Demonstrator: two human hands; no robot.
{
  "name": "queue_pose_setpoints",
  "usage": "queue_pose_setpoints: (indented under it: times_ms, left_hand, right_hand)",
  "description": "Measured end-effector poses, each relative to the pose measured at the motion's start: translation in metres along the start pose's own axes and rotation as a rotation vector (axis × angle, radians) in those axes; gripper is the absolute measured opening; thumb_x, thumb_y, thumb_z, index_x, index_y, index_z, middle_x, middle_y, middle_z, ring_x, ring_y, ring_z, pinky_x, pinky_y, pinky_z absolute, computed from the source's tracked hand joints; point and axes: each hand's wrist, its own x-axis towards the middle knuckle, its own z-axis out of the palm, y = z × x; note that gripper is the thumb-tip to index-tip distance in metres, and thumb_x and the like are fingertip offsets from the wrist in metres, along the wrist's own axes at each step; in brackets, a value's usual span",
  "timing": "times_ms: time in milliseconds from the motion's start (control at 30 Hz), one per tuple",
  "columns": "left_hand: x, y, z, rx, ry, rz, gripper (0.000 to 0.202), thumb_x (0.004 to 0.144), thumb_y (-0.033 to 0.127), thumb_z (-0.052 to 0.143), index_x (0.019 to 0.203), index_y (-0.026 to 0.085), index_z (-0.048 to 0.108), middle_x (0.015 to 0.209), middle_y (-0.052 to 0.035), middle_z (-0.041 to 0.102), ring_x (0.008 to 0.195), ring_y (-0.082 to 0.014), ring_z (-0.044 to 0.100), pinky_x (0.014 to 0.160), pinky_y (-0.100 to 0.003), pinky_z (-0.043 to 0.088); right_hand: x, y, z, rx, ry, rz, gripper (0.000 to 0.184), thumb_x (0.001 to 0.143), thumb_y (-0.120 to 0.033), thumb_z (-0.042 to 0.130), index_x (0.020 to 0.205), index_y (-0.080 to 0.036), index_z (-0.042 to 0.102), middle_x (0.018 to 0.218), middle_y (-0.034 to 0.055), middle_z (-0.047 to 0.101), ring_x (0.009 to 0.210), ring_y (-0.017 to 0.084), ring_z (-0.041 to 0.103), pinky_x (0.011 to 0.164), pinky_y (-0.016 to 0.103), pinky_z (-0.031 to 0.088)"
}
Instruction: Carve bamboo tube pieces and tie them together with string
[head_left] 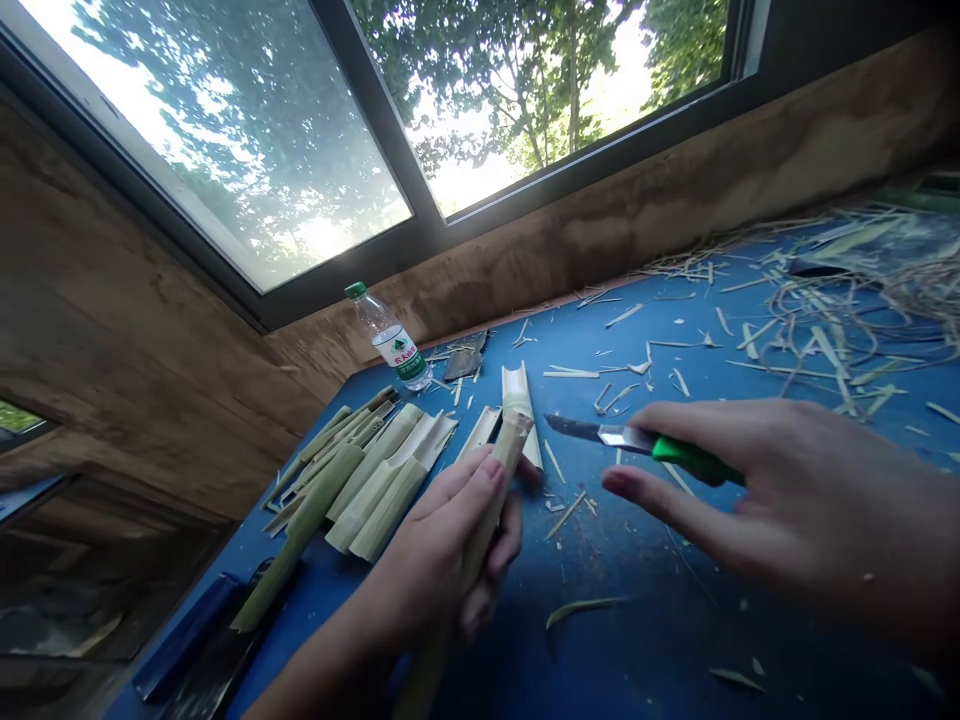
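Note:
My left hand point(469, 535) is wrapped round a bamboo piece point(510, 445), whose cut end points away from me. In my right hand point(757, 500) is a knife with a green handle point(690, 458). Its dark blade point(574, 428) points left toward the bamboo's end, with a gap between them. Just beyond the held piece, split bamboo halves point(516, 385) lie on the blue table point(600, 560). More split bamboo pieces point(394, 485) lie to the left of my left hand.
A water bottle point(394, 345) with a green cap stands by the window wall. Bamboo shavings point(630, 315) and tangled strips point(862, 300) are strewn at the right. A large dark blade point(217, 660) and a blue object point(187, 630) lie at the lower left.

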Motion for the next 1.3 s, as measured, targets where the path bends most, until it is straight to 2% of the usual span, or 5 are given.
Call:
queue_pose_setpoints:
  times_ms: [333, 533, 867, 1100, 1300]
  left_hand:
    - [0.008, -0.016, 0.017, -0.113, -0.283, -0.222, 0.040, 0.114, 0.056, 0.038, 0.123, 0.022, 0.057, 0.057, 0.0031, 0.062, 0.029, -0.0095, 0.040, 0.029, -0.015, 0.039]
    - [0.012, -0.021, 0.017, -0.114, -0.330, -0.272, 0.061, 0.115, 0.060, 0.030, 0.082, 0.018, 0.060, 0.052, 0.0003, 0.055, 0.027, -0.0093, 0.038, 0.027, -0.018, 0.037]
    - [-0.002, -0.019, 0.022, 0.080, -0.271, -0.207, 0.051, 0.112, 0.073, 0.038, 0.112, 0.024, 0.052, 0.071, 0.0026, 0.065, 0.037, -0.0087, 0.051, 0.035, -0.015, 0.039]
    - [-0.002, -0.018, 0.026, 0.073, -0.292, -0.123, 0.046, 0.114, 0.068, 0.034, 0.112, 0.024, 0.047, 0.071, 0.0043, 0.062, 0.037, -0.0077, 0.052, 0.036, -0.014, 0.038]
    - [0.000, -0.024, 0.028, -0.120, -0.256, -0.094, 0.040, 0.114, 0.067, 0.035, 0.125, 0.029, 0.044, 0.067, 0.0061, 0.062, 0.033, -0.0108, 0.051, 0.034, -0.017, 0.045]
  right_hand:
    - [0.004, -0.013, 0.014, 0.246, -0.059, -0.059, 0.012, 0.102, -0.030, 0.076, 0.113, -0.030, 0.080, 0.082, -0.0072, 0.079, 0.063, 0.010, 0.069, 0.060, 0.023, 0.047]
    - [0.001, -0.014, 0.016, 0.037, -0.072, -0.285, 0.021, 0.100, -0.016, 0.067, 0.113, -0.025, 0.082, 0.096, -0.0018, 0.084, 0.076, 0.018, 0.078, 0.065, 0.031, 0.044]
    - [0.001, -0.022, 0.010, -0.353, -0.018, -0.626, 0.025, 0.109, -0.010, 0.054, 0.112, -0.008, 0.079, 0.077, 0.0060, 0.072, 0.064, 0.023, 0.066, 0.060, 0.039, 0.040]
    - [0.005, -0.022, 0.013, -0.113, 0.076, -0.341, 0.010, 0.101, -0.021, 0.069, 0.100, -0.015, 0.077, 0.082, 0.0046, 0.078, 0.067, 0.020, 0.072, 0.061, 0.033, 0.047]
    - [0.018, -0.017, -0.001, 0.223, 0.213, 0.145, 0.028, 0.098, -0.029, 0.070, 0.071, -0.021, 0.070, 0.057, -0.0028, 0.057, 0.051, 0.013, 0.048, 0.045, 0.027, 0.036]
